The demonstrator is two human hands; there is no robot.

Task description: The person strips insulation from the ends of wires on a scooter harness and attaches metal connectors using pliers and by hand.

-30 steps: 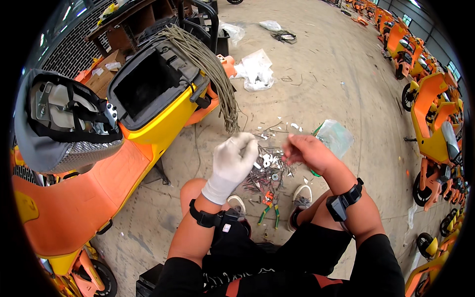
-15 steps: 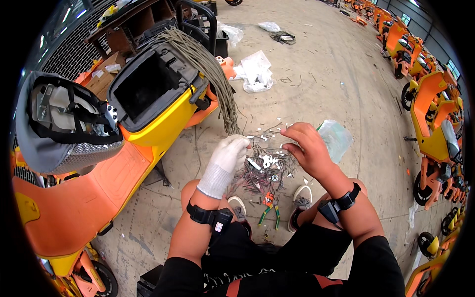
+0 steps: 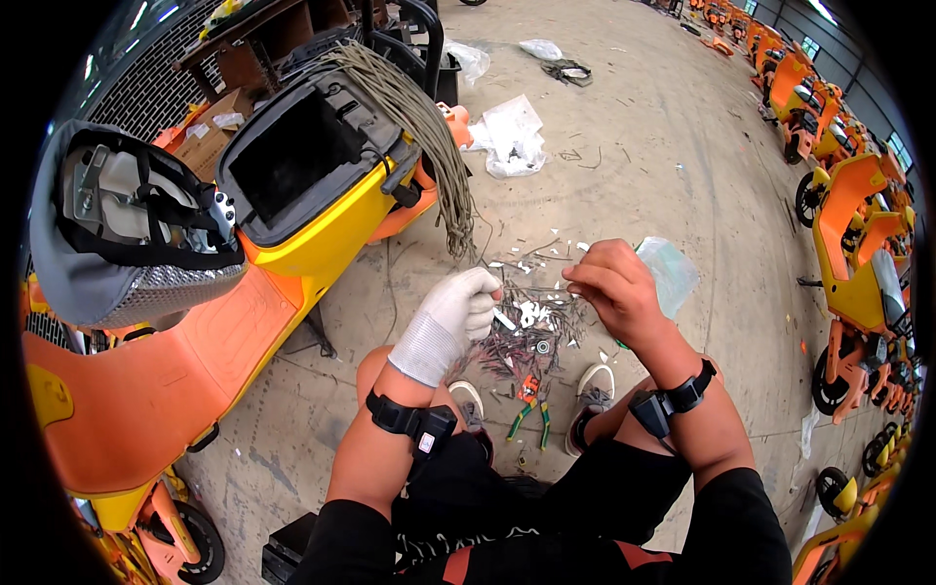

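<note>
Above a heap of wire scraps [image 3: 492, 361] on the floor, my left hand [image 3: 456, 312], in a white knit glove, has its fingers curled closed; a bare fingertip pokes out of the glove. My bare right hand [image 3: 619, 292] is across from it, thumb and fingers pinched together. Anything thin in either hand is too small to make out. White plastic bits [image 3: 531, 314] and a ring-shaped metal part [image 3: 542, 347] lie on the heap. Nearer my feet are an orange piece [image 3: 528, 388] and green-handled pliers [image 3: 531, 421], touched by neither hand.
At left stands an orange and yellow scooter [image 3: 185, 390] with an open black bin [image 3: 292, 175], a grey bag [image 3: 83, 234] and a bundle of cords [image 3: 429, 127]. A clear plastic bag [image 3: 671, 273] lies beyond my right hand. Parked scooters [image 3: 843, 234] line the right side.
My right thumb and fingers, apart before, have come together in a pinch. The left hand stays curled, turned slightly. The whole view has shifted a little.
</note>
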